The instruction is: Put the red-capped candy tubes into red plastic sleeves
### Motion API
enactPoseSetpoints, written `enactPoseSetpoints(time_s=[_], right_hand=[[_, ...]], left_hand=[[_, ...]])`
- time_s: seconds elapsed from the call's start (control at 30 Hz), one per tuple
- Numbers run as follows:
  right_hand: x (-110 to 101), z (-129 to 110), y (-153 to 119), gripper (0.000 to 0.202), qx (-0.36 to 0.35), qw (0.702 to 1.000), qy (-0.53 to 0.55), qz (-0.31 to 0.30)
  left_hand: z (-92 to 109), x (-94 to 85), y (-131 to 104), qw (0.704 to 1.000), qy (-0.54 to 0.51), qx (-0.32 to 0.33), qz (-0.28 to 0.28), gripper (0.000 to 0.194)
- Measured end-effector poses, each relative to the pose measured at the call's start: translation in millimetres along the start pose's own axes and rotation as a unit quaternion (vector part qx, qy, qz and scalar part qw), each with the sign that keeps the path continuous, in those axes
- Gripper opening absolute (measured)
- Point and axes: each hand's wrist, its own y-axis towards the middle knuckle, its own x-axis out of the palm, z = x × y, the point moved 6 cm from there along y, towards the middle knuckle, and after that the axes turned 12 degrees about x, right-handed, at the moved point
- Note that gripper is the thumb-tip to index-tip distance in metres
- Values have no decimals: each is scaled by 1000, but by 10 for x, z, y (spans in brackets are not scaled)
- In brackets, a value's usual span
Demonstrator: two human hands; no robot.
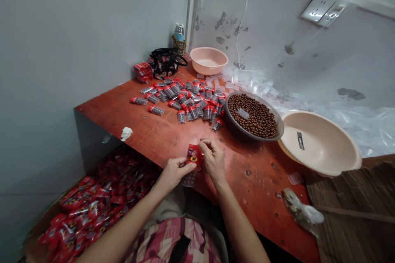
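Note:
Near the table's front edge, my left hand pinches a small red printed packet between thumb and fingers. My right hand has its thumb and fingertips closed on the packet's upper right side. Just below the packet, partly covered by my left hand, shows a clear piece with dark round spots; whether it is joined to the packet I cannot tell. Beyond my hands lies a heap of clear red-capped containers filled with dark balls. To their right stands a grey bowl of brown balls with a clear container on top.
A large cream basin sits right, a pink basin at the back. Clear plastic pieces pile along the wall. A black floral bag and red boxes stand back left. Red packets fill a container below left.

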Motion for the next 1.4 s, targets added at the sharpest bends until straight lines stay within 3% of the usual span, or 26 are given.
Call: enactPoseSetpoints(time_s=[0.07, 0.13, 0.23, 0.33, 0.57, 0.73, 0.8, 1.0, 1.23, 1.4], right_hand=[[-40, 110, -137, 16, 31, 999, 30, 29], [11, 221, -303, 22, 67, 996, 57, -3], [198, 394, -537, 28, 135, 979, 125, -91], [314, 520, -651, 25, 182, 961, 182, -103], [285, 554, -655, 18, 176, 967, 172, -72], [295, 612, -645, 16, 232, 929, 272, -96], [279, 602, -637, 16, 239, 927, 276, -87], [193, 443, -633, 17, 188, 964, 182, -41], [206, 487, -602, 16, 187, 963, 192, -26], [264, 621, -599, 16, 236, 933, 264, -62]], left_hand=[[-45, -46, 11, 991, -116, -23, 58, 24], [-63, -65, 31, 973, -206, -31, 103, 23], [-46, -45, 69, 951, -278, -28, 129, 20], [-31, -9, 85, 942, -305, -31, 135, 20], [-78, 24, 57, 939, -313, -59, 133, 21], [-79, 54, 59, 946, -306, -75, 72, 24], [-69, 52, 64, 948, -304, -80, 57, 23], [-62, -43, 86, 960, -248, -63, 118, 20], [-104, -1, 18, 961, -212, -21, 177, 19], [-33, 101, -34, 943, -301, -16, 139, 20]])
